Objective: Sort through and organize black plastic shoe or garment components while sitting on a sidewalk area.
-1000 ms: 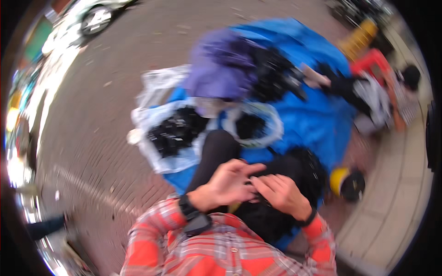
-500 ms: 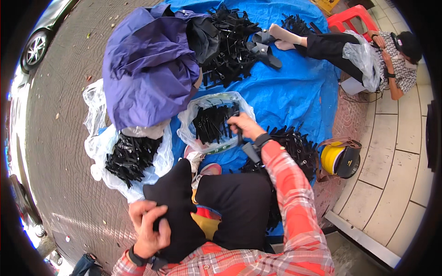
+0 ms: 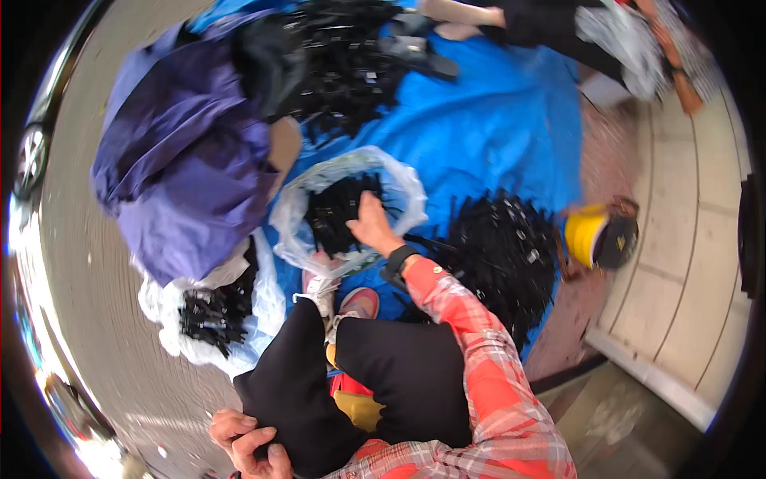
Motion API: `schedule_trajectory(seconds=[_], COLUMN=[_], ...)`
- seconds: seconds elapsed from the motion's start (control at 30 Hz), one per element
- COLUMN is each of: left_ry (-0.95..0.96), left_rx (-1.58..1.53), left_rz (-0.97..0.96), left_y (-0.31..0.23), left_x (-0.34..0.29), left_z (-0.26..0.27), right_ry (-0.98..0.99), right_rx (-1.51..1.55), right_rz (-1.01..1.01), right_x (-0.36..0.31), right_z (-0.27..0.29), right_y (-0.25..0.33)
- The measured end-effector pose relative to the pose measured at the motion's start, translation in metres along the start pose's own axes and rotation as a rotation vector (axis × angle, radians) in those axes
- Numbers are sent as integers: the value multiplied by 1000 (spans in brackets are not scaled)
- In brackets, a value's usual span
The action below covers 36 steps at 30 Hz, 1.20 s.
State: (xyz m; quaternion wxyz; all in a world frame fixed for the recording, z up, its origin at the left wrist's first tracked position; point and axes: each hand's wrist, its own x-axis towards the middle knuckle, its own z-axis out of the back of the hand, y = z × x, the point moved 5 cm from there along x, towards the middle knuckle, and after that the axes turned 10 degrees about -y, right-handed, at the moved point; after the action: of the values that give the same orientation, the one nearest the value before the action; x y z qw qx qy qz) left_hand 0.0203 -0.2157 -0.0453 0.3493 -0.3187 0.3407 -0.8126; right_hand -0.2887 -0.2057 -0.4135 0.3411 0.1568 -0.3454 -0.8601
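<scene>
My right hand (image 3: 372, 223) reaches over a clear plastic bag (image 3: 411, 188) with its mouth spread wide. Black strap pieces (image 3: 331, 211) fill the bag, and my fingers are among them, blurred and partly hidden; whether they grip a strap is unclear. A dark grey piece (image 3: 394, 273) shows beside my right wrist. On my black-trousered left knee rests my left hand (image 3: 251, 445), its fingers loosely bent and apart, holding nothing.
Black strap heaps lie on a blue tarp (image 3: 495, 128), one on the right (image 3: 503, 255) and another at the far side (image 3: 343, 64). A purple cloth (image 3: 183, 152) covers something at left, above a second bag (image 3: 163, 319). A yellow spool (image 3: 586, 235) stands right; a person's legs (image 3: 550, 28) extend at far right.
My right hand has moved left and over the bag; the black strap it gripped no longer shows clearly in it. My left hand has slid lower, its fingers less curled. The view has shifted.
</scene>
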Motion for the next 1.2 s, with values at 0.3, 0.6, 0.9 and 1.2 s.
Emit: schedule_trajectory(seconds=[0.3, 0.6, 0.9, 1.2], left_ry=[-113, 8, 27, -4], left_rx=[160, 201, 226, 185], left_rz=[34, -95, -71, 26], left_y=[-23, -43, -58, -75], left_x=[-6, -4, -4, 7], left_z=[-15, -33, -39, -46], right_ry=[-349, -659, -286, 119], right_rx=[355, 78, -408, -899], right_rz=[-267, -691, -446, -638], right_x=[-150, -294, -70, -69], right_z=[194, 323, 237, 194], right_y=[16, -116, -108, -180])
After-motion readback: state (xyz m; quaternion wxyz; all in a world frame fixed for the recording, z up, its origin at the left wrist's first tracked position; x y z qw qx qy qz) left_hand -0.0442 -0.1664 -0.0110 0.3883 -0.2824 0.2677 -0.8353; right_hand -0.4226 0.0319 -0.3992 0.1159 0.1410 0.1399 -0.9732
